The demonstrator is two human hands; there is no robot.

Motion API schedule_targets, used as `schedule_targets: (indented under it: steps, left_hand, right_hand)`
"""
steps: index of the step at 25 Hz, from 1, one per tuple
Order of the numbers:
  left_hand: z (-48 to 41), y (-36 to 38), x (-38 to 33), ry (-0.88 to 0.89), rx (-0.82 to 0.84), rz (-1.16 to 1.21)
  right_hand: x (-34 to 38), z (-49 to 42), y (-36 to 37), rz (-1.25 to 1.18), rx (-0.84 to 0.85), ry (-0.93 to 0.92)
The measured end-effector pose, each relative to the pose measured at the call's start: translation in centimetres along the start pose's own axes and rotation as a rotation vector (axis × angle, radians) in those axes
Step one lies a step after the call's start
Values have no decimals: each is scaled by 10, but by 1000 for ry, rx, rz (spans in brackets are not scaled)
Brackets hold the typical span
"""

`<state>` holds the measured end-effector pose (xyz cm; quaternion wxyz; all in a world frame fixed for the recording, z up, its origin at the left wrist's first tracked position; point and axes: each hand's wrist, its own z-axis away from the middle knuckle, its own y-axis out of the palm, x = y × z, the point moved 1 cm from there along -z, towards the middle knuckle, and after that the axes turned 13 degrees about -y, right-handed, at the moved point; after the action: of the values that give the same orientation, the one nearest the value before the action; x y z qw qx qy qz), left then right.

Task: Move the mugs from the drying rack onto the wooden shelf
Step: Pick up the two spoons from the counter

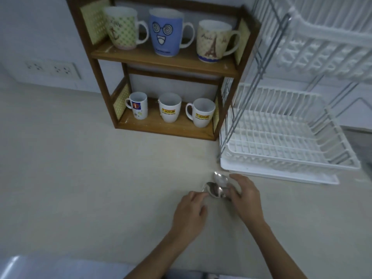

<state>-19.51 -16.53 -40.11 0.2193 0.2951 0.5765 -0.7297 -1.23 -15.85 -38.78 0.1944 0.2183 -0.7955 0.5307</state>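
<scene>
- Wooden shelf, two tiers, well beyond the fingertips, on the counter.
- Upper tier: green-patterned mug, blue face mug, Eiffel Tower mug, all upright.
- Lower tier: small white logo mug and two JOTUN mugs, upright, apart from one another.
- Drying rack, white, beyond and right of the right fingers; both baskets hold no mugs.
- Right hand: fingers curled closed around metal spoons, bowls protruding toward the rack.
- Left hand: fingers loosely bent, tips at the nearer spoon bowl; whether it actually grips is not clear.
</scene>
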Motion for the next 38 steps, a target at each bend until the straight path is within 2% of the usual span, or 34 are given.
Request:
schedule_targets:
  steps: [4,10,14,20,25,29,33,38]
  left_hand:
    - [13,39,-35,7,14,-90]
    - [19,82,-67,-46,-99,-256]
    - [15,94,-79,-136,-206,-311]
    - [17,95,-75,-219,-250,-372]
    - [16,87,-72,-332,-292,-446]
    - [15,78,-70,-400,-270,-407]
    - [8,72,-67,-475,-233,-155]
    - [8,57,-79,-465,-108,29]
  right_hand:
    - [-42,20,-27,56,113,47]
    - [-73,26,-36,136,319,33]
    - [-77,23,-37,156,346,-29]
    - [-67,18,-31,164,410,-94]
    - [-59,11,-28,85,428,11]
    - [-55,3,-27,54,548,119]
    - [-48,-4,-31,-4,682,141]
    - [-38,-14,-65,-89,679,70]
